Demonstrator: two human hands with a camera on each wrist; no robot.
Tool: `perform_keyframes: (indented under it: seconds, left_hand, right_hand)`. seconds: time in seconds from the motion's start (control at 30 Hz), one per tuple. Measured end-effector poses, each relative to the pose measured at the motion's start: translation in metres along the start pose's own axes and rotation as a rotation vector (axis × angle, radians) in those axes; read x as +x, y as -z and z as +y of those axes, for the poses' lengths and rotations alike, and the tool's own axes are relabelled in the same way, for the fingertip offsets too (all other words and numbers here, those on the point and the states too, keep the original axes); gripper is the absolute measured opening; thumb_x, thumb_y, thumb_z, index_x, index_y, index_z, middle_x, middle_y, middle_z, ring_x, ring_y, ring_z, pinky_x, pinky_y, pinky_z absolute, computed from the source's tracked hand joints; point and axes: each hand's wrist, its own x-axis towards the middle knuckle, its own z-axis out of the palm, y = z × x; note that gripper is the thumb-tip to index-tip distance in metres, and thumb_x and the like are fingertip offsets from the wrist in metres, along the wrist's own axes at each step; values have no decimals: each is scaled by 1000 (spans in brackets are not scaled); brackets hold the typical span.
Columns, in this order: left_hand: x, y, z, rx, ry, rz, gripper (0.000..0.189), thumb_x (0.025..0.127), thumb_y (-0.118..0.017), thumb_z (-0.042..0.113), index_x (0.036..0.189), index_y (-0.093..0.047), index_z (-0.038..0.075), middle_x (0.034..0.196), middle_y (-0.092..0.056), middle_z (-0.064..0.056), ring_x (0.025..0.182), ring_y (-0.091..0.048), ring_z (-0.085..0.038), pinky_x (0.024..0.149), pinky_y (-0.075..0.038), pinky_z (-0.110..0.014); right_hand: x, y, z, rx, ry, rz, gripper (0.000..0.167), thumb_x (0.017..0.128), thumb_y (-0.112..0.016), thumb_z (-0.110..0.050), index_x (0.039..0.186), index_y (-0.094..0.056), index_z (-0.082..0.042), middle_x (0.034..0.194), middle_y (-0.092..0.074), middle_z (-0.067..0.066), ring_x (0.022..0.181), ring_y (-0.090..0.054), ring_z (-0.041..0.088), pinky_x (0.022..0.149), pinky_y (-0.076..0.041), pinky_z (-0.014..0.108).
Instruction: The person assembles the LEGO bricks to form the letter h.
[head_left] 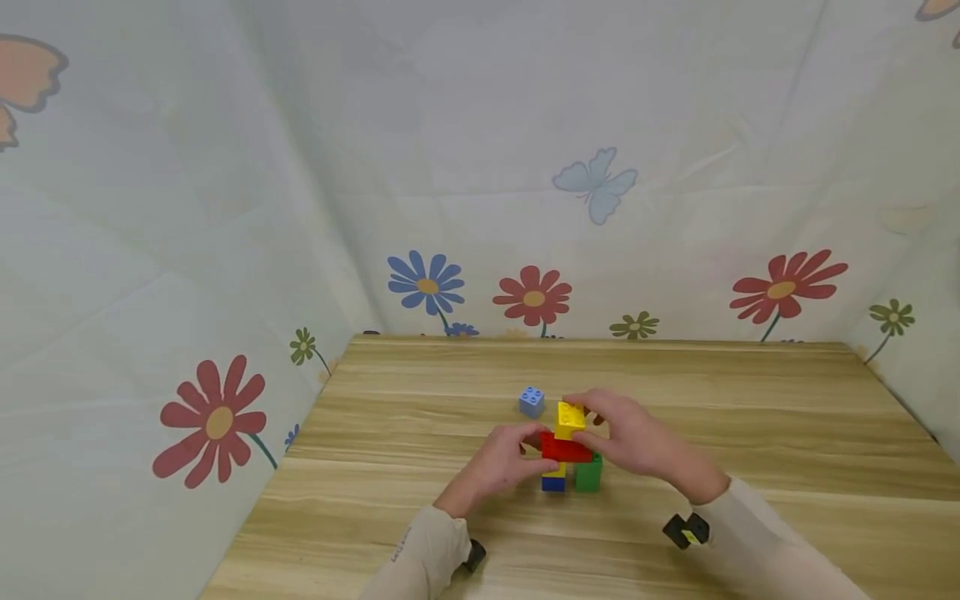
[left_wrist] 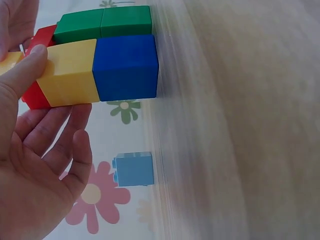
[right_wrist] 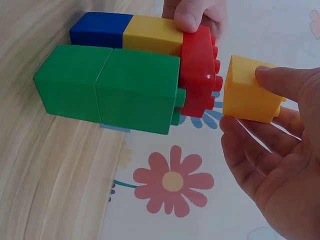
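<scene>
A small brick structure stands on the table: a dark blue brick point(left_wrist: 126, 67) with a yellow brick point(left_wrist: 70, 72) on it, beside two stacked green bricks point(right_wrist: 137, 87). Across the top lies a long red brick point(head_left: 566, 449), studs up. My left hand point(head_left: 498, 458) grips its left end, thumb on the near side where it meets the lower yellow brick and fingers behind. Just above the red studs, my right hand point(head_left: 633, 433) pinches another yellow brick point(right_wrist: 252, 90) between thumb and fingers. The right wrist view shows a narrow gap between that brick and the studs.
A light blue brick point(head_left: 532, 402) sits alone behind the structure, toward the back of the wooden table point(head_left: 420, 375). A white cloth point(head_left: 480, 125) printed with flowers and butterflies hangs beyond the table's back edge and along its sides.
</scene>
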Motion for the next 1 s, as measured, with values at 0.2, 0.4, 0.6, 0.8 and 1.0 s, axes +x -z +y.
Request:
perform_keyframes:
  seconds: [0.2,0.4,0.6,0.8,1.0]
  left_hand:
    - [0,-1,-1,0,-6,3,32,82,-73,37,109,-65,22,97,-63,16,91,-58,-9,75,-48,-24]
    - [0,-2,-2,-8,-12,12,29,82,-73,36,107,-65,24,95,-63,15,89,-58,-8,74,-48,-24]
    - [-1,-2,-2,-19,-37,10,33,83,-73,36,112,-64,22,97,-63,14,90,-58,-8,74,-49,-23]
    - [-2,0,-2,-50,-41,-14,32,83,-73,33,113,-63,24,99,-63,15,92,-58,-7,76,-49,-24]
    - [-4,3,-3,-76,-55,-42,32,86,-71,30,116,-62,24,104,-63,14,93,-58,-5,80,-49,-24]
  right_hand:
    - [2,-5,-5,34,0,-30,49,84,-73,-17,129,-55,-8,118,-60,2,93,-57,18,78,-52,35]
    - [4,-9,-6,42,14,-55,49,85,-72,-17,130,-54,-7,114,-61,1,87,-56,12,75,-53,29]
    - [5,-13,-4,47,45,-54,47,86,-71,-17,129,-54,-8,114,-61,0,86,-55,10,74,-51,23]
    - [6,-15,-4,48,55,-57,47,87,-70,-17,130,-53,-7,111,-61,-2,87,-54,10,73,-51,24]
    - [7,-15,-4,14,55,-57,47,86,-71,-17,129,-54,-7,114,-61,-1,87,-54,10,75,-51,25]
